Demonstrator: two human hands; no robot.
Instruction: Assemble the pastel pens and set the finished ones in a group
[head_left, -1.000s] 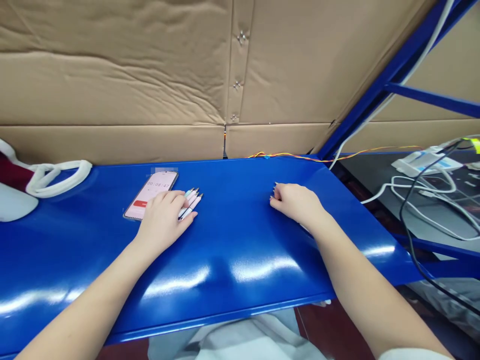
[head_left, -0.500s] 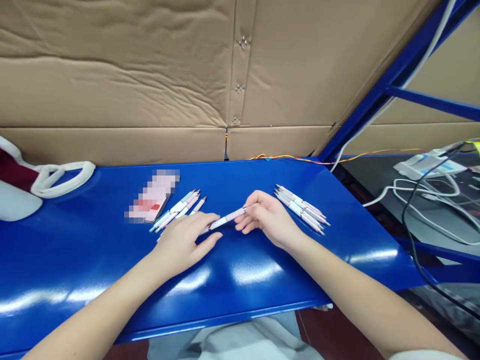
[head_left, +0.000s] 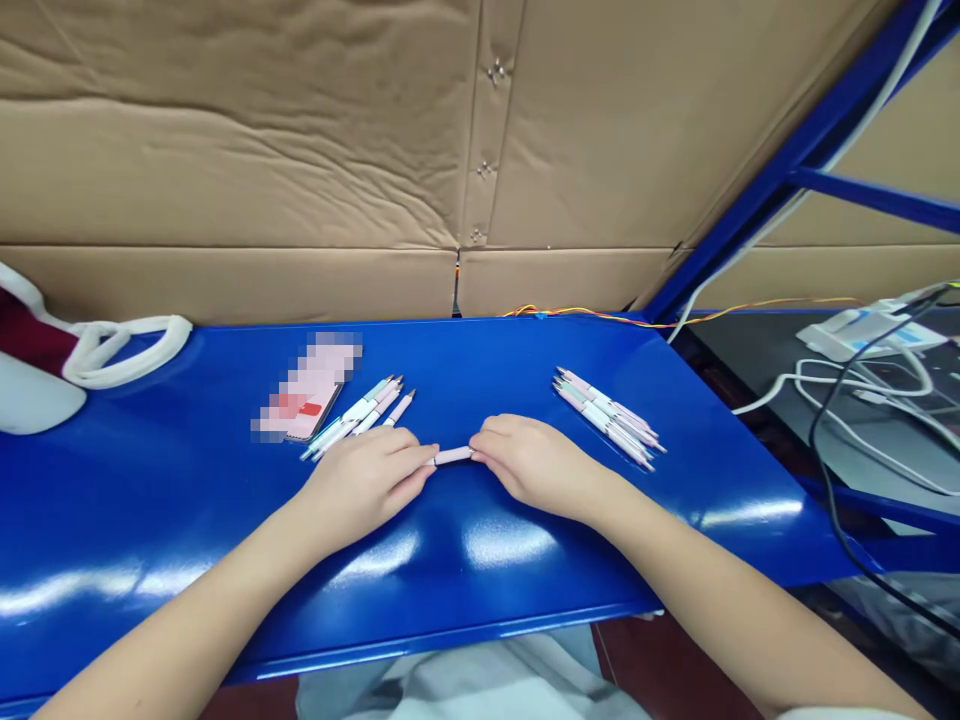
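Between my two hands a pale pink pen (head_left: 453, 456) lies nearly level above the blue table (head_left: 480, 590). My left hand (head_left: 367, 478) pinches its left part between thumb and fingers, and that end is hidden. At the pen's right end, the thumb and fingers of my right hand (head_left: 529, 458) are closed on the tip. Just beyond my left hand lies a group of several pens (head_left: 367, 408), partly covered by that hand. Off to the right of my right hand, several more white, pink and green pens (head_left: 609, 418) lie side by side.
A pink phone-like object (head_left: 319, 390), partly pixelated, lies behind the left pens. At the far left is a white item with a looped handle (head_left: 131, 350). Cardboard (head_left: 240, 180) walls off the back. White cables (head_left: 862, 395) and a blue frame (head_left: 757, 190) stand at right.
My left thumb has closed against the fingers on the pen. My right hand has turned palm-down and moved slightly lower, and the pen has tipped from slanted to nearly level.
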